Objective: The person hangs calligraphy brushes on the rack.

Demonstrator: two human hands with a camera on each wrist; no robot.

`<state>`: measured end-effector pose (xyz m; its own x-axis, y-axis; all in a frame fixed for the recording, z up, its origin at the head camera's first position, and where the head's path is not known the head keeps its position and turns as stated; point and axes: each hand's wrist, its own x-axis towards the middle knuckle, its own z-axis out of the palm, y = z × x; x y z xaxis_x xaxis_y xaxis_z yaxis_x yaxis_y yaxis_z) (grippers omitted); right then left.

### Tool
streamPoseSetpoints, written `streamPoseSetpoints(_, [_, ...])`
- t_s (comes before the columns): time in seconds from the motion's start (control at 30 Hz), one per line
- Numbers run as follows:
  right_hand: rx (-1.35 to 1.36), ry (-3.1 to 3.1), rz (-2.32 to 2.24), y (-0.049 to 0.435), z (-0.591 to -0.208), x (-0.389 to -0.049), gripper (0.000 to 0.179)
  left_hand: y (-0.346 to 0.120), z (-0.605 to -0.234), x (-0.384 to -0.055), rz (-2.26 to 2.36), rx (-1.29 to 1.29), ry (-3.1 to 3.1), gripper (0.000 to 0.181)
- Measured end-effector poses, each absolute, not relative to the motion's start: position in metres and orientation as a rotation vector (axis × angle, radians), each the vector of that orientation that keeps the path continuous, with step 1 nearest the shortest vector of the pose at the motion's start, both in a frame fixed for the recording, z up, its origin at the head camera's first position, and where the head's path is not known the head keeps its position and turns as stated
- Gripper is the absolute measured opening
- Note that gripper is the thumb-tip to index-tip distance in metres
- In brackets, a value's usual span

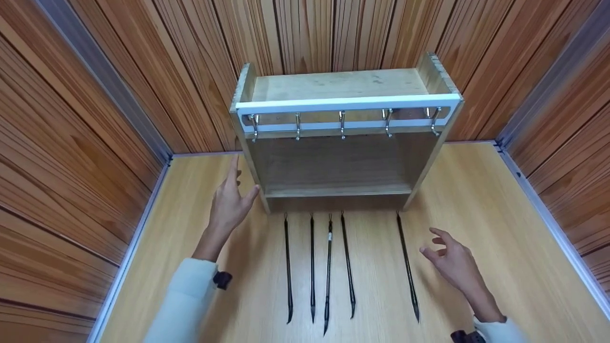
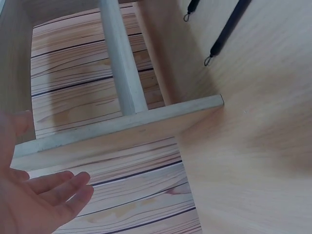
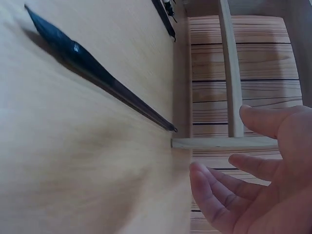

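A wooden rack point(image 1: 333, 164) stands against the back wall, with a white rail point(image 1: 314, 105) carrying several metal hooks point(image 1: 342, 126) across its front. My left hand point(image 1: 228, 205) is beside the rack's left side panel, fingers extended; whether the thumb touches the panel I cannot tell. Several dark calligraphy brushes lie in front of the rack, hanging loops toward it. The rightmost brush point(image 1: 408, 267) lies apart from the others, such as the leftmost brush point(image 1: 288, 271). To its right, my right hand point(image 1: 455, 262) hovers with loosely bent fingers, holding nothing. The right wrist view shows that brush's dark tip point(image 3: 53, 36).
Wood-panelled walls point(image 1: 71, 143) enclose the light wooden table point(image 1: 157, 267) at the back and both sides. Metal strips point(image 1: 548, 200) edge the tabletop. The rack has a bottom shelf point(image 1: 338, 188) and an upper tray point(image 1: 338, 85). Dark wrist devices point(image 1: 222, 280) sit at both sleeves.
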<state>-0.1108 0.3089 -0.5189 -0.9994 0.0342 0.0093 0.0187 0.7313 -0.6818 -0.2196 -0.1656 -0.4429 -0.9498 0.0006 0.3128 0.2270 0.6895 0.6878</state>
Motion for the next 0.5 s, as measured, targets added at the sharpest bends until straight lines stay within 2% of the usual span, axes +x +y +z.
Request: streamPoseSetpoints(0.5, [-0.195, -2.861, 1.592, 0.304, -0.535, -0.107, 0.062, -0.159, -0.450, -0.237, -1.340, -0.258, -2.514, 0.085])
